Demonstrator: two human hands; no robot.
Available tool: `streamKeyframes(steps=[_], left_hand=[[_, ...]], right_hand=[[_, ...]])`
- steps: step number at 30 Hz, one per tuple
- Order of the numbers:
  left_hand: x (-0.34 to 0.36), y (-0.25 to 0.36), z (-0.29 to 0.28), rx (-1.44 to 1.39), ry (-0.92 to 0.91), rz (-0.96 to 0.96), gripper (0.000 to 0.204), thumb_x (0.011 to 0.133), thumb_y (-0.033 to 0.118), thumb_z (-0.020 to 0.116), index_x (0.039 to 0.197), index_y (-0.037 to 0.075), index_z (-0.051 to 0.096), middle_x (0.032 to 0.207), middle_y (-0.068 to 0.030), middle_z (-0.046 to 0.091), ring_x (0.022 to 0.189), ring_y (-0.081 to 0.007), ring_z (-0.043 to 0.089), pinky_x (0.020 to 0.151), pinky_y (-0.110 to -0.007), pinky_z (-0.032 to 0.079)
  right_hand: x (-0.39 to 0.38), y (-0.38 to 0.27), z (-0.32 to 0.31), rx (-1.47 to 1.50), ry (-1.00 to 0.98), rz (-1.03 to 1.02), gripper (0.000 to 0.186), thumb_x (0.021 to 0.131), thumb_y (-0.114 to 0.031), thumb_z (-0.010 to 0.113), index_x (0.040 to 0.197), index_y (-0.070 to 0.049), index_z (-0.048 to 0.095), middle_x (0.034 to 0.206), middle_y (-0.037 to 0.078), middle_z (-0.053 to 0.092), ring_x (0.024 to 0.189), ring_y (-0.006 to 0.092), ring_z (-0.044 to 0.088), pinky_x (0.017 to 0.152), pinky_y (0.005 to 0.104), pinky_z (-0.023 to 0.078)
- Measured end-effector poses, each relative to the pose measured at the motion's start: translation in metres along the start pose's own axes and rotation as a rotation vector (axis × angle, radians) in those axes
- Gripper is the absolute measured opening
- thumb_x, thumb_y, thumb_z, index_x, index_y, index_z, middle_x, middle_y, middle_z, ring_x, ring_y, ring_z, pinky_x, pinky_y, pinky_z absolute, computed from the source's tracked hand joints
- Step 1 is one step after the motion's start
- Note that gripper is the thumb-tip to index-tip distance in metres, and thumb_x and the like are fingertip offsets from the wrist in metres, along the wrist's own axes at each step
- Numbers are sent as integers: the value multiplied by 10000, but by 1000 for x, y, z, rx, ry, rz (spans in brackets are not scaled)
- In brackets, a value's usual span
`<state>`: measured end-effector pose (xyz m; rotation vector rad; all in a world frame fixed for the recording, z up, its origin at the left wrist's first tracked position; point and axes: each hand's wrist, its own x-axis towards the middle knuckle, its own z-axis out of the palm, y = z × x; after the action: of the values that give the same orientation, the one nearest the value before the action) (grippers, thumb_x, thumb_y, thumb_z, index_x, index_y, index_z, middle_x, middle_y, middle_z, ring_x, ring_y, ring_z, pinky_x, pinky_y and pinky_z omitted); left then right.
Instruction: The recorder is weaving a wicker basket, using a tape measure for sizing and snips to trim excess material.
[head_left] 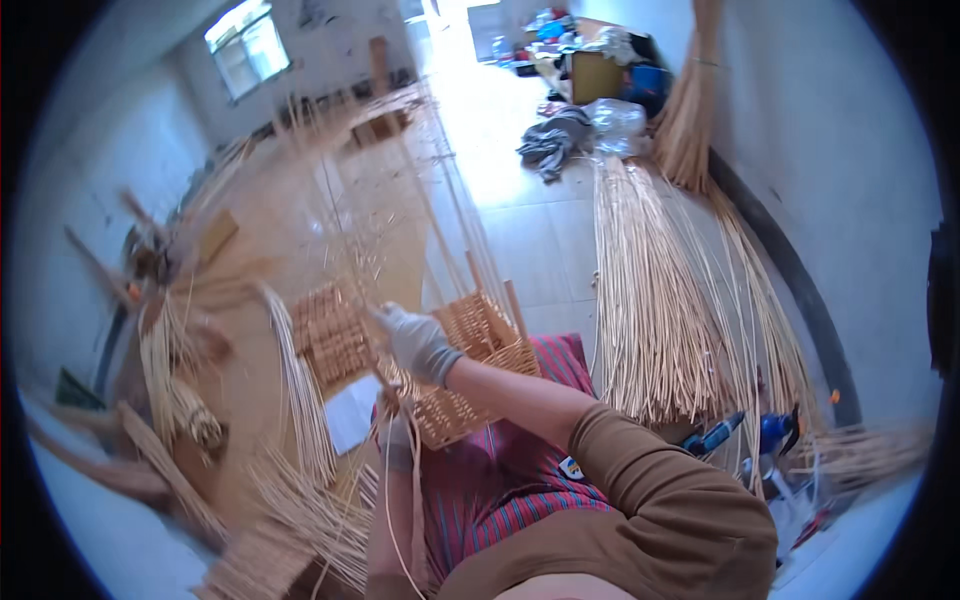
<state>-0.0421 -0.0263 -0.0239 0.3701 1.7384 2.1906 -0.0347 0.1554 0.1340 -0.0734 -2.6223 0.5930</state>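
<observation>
My gloved right hand (405, 330) is closed around a thin upright strand at the near-left side of a woven tan basket (465, 395), which rests over my lap on striped red cloth (520, 480). Long stakes stick up from the basket, along with short thicker posts (515, 310). My gloved left hand (398, 440) is low at the basket's left corner, beside loose dangling strands; its fingers are mostly hidden. A second woven piece (320, 330) sits just left of the basket.
Long reed bundles lie on the right (650, 300) and left (300, 380). A tall bundle (690, 110) leans on the right wall. Cloth (555, 140), bags and boxes are piled at the back right. A white sheet (350, 415) lies left of me; blue tools (715, 430) are at lower right.
</observation>
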Motion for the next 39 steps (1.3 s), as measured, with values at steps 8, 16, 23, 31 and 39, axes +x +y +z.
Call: streamKeyframes(steps=[8,16,23,31,39], left_hand=[[10,-16,1,117,78,280,448,858,48,707,1280,80,562,984,7,564,840,-115,556,715,-234,488],[-12,-10,18,376,346,129,469,996,202,676,1365,-30,503,1286,-129,614,1109,-231,604,973,-358,493],[-55,10,91,990,309,602,287,1008,77,573,1283,-3,591,1172,-154,644,1070,-262,628,960,-358,494],[15,37,85,1273,17,45,487,1059,478,437,1064,79,715,1013,-204,720,985,-406,678,862,-469,516],[10,27,70,1157,-23,197,399,1076,373,490,954,43,677,821,-166,667,749,-331,663,707,-445,528]], right_hand=[[-164,62,15,781,505,44,349,1000,-143,597,1347,-170,623,1011,136,733,926,273,734,806,372,573],[-184,65,1,715,222,154,365,965,-97,624,1329,-120,610,1095,138,729,1026,276,721,850,358,571],[-136,62,3,441,346,71,697,921,-150,609,1553,-45,336,1285,206,652,1120,365,673,916,460,553],[-110,81,9,338,-109,252,455,857,-181,630,1291,-59,566,1052,213,708,953,405,702,800,498,556],[-113,85,5,420,-151,227,327,829,-294,715,1075,-89,647,931,213,714,910,425,689,789,513,537]])
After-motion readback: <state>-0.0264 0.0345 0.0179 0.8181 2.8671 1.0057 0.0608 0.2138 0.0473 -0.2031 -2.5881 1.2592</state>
